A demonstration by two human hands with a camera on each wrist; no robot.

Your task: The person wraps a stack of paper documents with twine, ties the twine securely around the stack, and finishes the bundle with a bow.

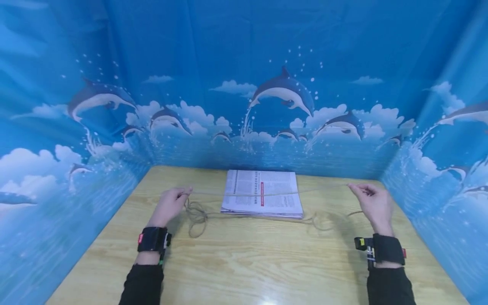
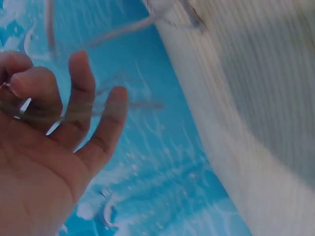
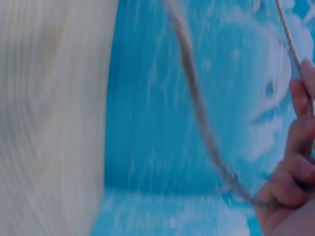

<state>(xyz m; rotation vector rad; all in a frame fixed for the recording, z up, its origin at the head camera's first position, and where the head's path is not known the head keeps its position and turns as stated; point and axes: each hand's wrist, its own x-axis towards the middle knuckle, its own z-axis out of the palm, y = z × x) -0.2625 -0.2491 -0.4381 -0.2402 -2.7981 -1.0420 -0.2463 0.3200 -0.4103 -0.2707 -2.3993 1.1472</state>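
Note:
A thin tan string (image 1: 244, 195) stretches nearly straight between my two hands, across and above a stack of newspapers (image 1: 280, 190). My left hand (image 1: 170, 206) pinches one part of it between thumb and forefinger, its other fingers spread in the left wrist view. Loose loops of string (image 1: 197, 216) hang below that hand. On the other side, my right hand (image 1: 373, 203) pinches the string at the fingertips, and in the right wrist view a blurred length of string (image 3: 199, 108) trails from the palm. Another stretch of string (image 1: 251, 217) runs along the papers' near edge.
The wooden table (image 1: 251, 262) carries the papers near its far edge. A blue curtain (image 1: 213, 55) printed with dolphins encloses the back and both sides. Each wrist wears a black strap (image 1: 154, 239) with a small camera.

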